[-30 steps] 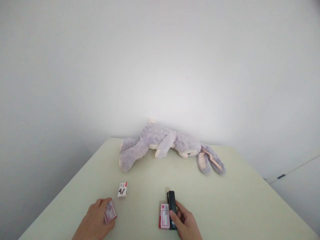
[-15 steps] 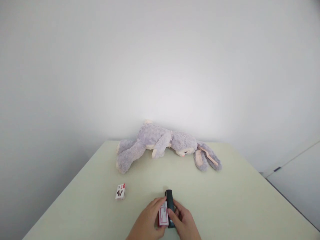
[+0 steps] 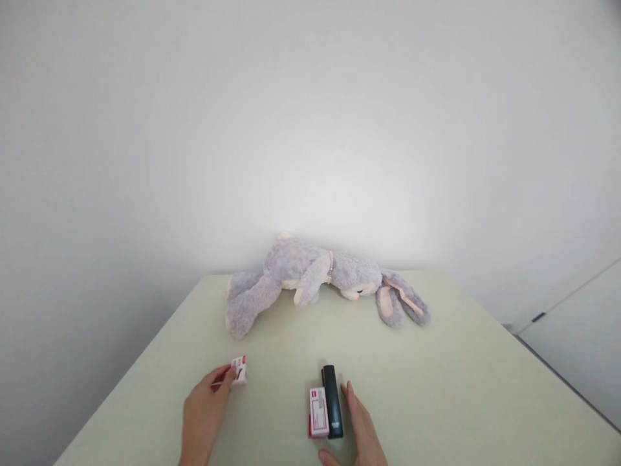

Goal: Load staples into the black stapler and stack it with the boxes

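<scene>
At the left of the table, my left hand (image 3: 206, 411) has its thumb and fingers closed on the near-left side of a small white box (image 3: 239, 373) with red print and a dark picture. The fingers partly cover that box, which appears to be at table level. In front of me a dark stapler (image 3: 332, 402) lies lengthwise, pointing away. Close along its left side sits a white box with a red frame (image 3: 319, 414). My right hand (image 3: 361, 424) is just right of the stapler, fingers stretched and thumb apart, holding nothing.
A grey plush rabbit (image 3: 295, 262) lies on its side along the back of the pale green table (image 3: 427, 382), its ears to the right. Behind it rises a plain wall (image 3: 310, 129).
My left hand has let go of the red-framed box and moved left to the other small box. The right hand has come off the stapler and opened beside it.
</scene>
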{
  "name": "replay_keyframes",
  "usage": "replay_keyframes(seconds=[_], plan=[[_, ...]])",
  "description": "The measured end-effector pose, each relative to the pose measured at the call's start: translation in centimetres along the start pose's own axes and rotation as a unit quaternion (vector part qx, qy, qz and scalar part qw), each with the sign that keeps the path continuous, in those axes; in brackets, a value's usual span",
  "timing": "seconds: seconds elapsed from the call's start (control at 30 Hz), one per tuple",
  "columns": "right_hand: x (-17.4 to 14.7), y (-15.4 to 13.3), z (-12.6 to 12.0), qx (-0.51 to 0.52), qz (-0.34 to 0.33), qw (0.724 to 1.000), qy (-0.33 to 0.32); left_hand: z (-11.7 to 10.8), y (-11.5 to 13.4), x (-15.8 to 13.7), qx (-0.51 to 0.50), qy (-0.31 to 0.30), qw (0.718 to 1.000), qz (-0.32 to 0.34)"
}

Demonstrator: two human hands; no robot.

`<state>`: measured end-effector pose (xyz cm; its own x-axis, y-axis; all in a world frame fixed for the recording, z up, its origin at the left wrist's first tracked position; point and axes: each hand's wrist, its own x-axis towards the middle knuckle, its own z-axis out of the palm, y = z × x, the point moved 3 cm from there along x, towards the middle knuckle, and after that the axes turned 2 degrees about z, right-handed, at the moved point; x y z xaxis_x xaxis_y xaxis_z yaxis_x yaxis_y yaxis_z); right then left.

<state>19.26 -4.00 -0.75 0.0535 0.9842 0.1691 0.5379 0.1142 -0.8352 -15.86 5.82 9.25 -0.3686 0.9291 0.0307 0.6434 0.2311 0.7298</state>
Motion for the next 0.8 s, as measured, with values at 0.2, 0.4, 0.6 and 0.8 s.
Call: replay_keyframes(seconds=[0.2, 0.4, 0.6, 0.8], plan=[[0.6, -0.3, 1.0, -0.078, 0.017, 0.996, -0.031, 7.8, 5.9, -1.6, -0.071, -0.107, 0.988, 0.083], [0.9, -1.0, 0.9, -0.104, -0.009, 0.994, -0.021, 12.0, 9.3, -5.8, -0.136, -0.161, 0.971, 0.113], [1.4, -0.4, 0.7, -0.101, -0.03, 0.993, -0.059, 11.8, 8.2, -8.4, -0.168, -0.186, 0.963, 0.096], [1.8, -1.2, -0.7, -0.121, -0.034, 0.988, -0.089, 12.4, 7.9, -9.6, -0.209, -0.211, 0.951, 0.089]])
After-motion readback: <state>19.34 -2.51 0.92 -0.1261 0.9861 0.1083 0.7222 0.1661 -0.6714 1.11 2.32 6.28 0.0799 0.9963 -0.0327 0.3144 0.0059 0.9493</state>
